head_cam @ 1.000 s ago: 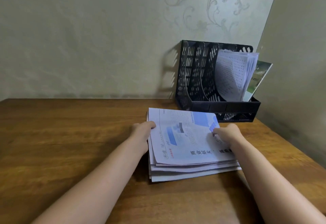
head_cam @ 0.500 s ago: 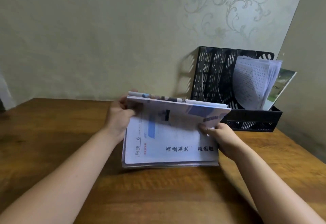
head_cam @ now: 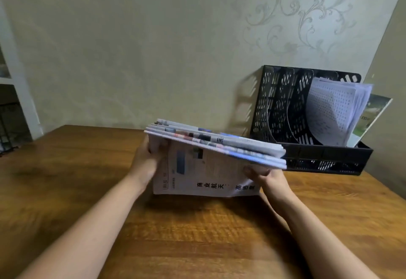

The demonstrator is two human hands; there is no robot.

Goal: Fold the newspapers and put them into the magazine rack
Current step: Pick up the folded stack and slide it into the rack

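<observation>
A folded stack of newspapers point(head_cam: 206, 168) stands tilted on its near edge on the wooden table point(head_cam: 77, 179), its far edge raised. My left hand point(head_cam: 149, 160) grips the stack's left side. My right hand point(head_cam: 263, 175) grips its right side from below. The black mesh magazine rack point(head_cam: 283, 107) stands at the back right against the wall. Its left compartments show no contents; its right compartments hold papers point(head_cam: 331, 113) and a green-covered magazine point(head_cam: 371, 113).
A side wall closes in right behind the rack. At the far left edge a white frame point(head_cam: 19, 94) and a dark wire object point(head_cam: 8, 129) stand beyond the table. The table's near and left parts are bare wood.
The stack lay flat on the table a second ago. Both hands have lifted its far edge up, so it now stands tilted on its near edge. The view has shifted left.
</observation>
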